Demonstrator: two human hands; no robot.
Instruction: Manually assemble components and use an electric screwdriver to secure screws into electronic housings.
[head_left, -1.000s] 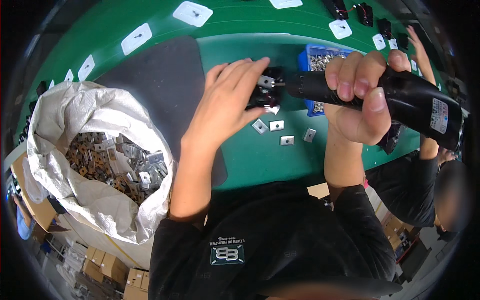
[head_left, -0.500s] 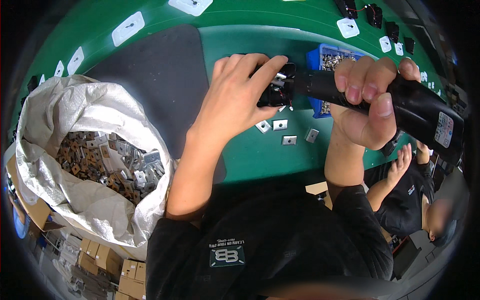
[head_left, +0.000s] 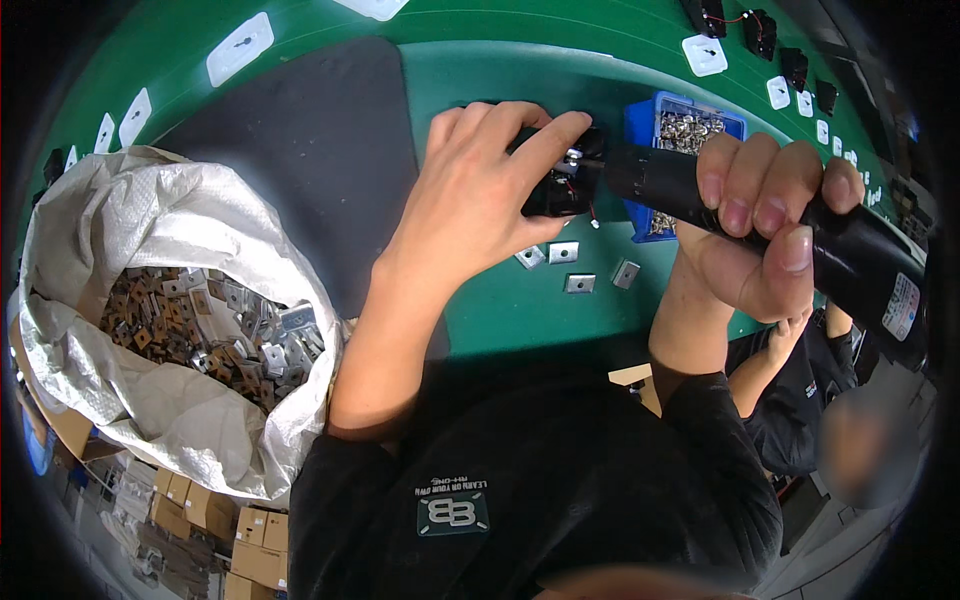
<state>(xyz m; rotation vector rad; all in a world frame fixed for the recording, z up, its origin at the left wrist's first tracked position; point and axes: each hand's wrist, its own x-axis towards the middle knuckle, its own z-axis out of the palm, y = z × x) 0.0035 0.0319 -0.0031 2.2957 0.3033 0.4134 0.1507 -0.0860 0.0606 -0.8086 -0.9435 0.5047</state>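
- Black electric screwdriver (head_left: 700, 195), long and round-bodied, lying nearly level above the green table (head_left: 520, 300): long axis running from the lower right, up and leftward, nose pointing left at a small black part (head_left: 555, 190).
- Small black part held just above the table at the screwdriver's nose, thin red wire showing beside it, right next to the blue bin.
- Right hand (head_left: 760, 235) clamped round the screwdriver's barrel, fingers curled over the top, thumb along the side.
- Left hand (head_left: 480, 200) closed on the small black part, forefinger stretched over it to the tool's tip, thumb beneath.
- Blue bin (head_left: 640, 125) full of small bright metal pieces, just behind the tool, partly hidden by it.
- Four small square metal plates (head_left: 563, 252) lying loose on the green table just below the hands.
- Dark grey mat (head_left: 300, 150) on the table to the left of the left hand.
- White woven sack (head_left: 150, 230) farther left, off the table's near edge, mouth open, filled with square metal plates.
- White labels and black parts ranged along the table's far side.
- Another person's arm (head_left: 790, 350) in a dark sleeve at the lower right, under the tool.
- Against half a second back: same grip in both hands, tool and part in much the same place, forefinger laid farther along toward the tip; the other person's hand drawn in closer under the tool.
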